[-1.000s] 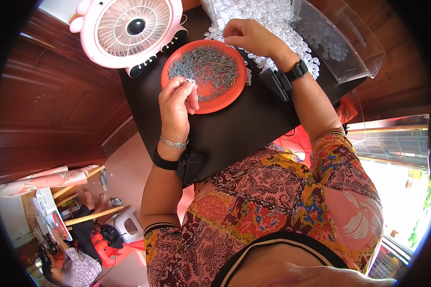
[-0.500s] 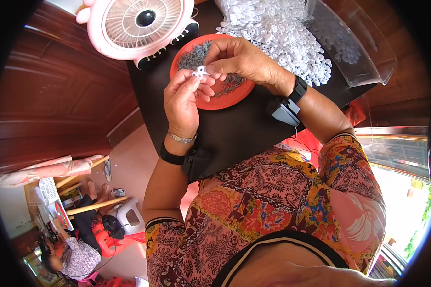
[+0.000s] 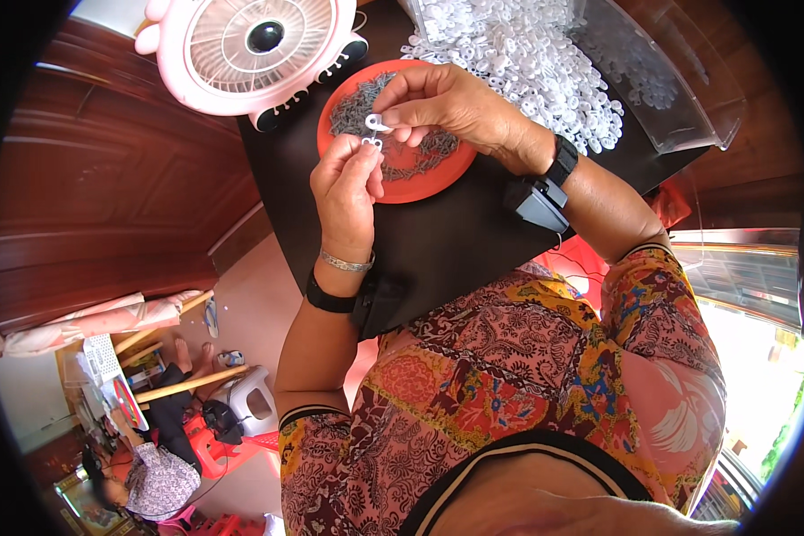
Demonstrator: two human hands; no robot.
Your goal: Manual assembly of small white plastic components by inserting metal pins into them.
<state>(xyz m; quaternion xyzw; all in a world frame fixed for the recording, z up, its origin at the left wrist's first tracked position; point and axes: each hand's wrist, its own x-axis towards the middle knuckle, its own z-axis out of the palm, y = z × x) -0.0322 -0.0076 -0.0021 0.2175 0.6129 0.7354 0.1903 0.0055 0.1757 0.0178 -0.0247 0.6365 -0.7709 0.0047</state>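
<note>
My left hand [image 3: 345, 198] is closed, thumb against fingers, on a small white plastic piece [image 3: 372, 143] with rounded loops. Just above it, my right hand [image 3: 460, 112] pinches a white plastic piece with a hole [image 3: 374, 121]. The two pieces nearly meet; whether they touch is too small to tell. Both hands are over a round orange-red plate [image 3: 456, 167]. Spread in the plate are many small grey nail-like pieces [image 3: 353, 114], partly hidden by my hands.
A heap of small white plastic pieces [image 3: 518, 71] spills from a clear plastic bin [image 3: 688, 107] at the back right of the dark table [image 3: 447, 241]. A pink fan [image 3: 263, 54] stands at the back left. Another person [image 3: 161, 478] sits at the lower left.
My hands have drawn slightly apart, the right-hand piece rising a little above the left-hand one. My left fingers have curled in more. The whole view has shifted slightly.
</note>
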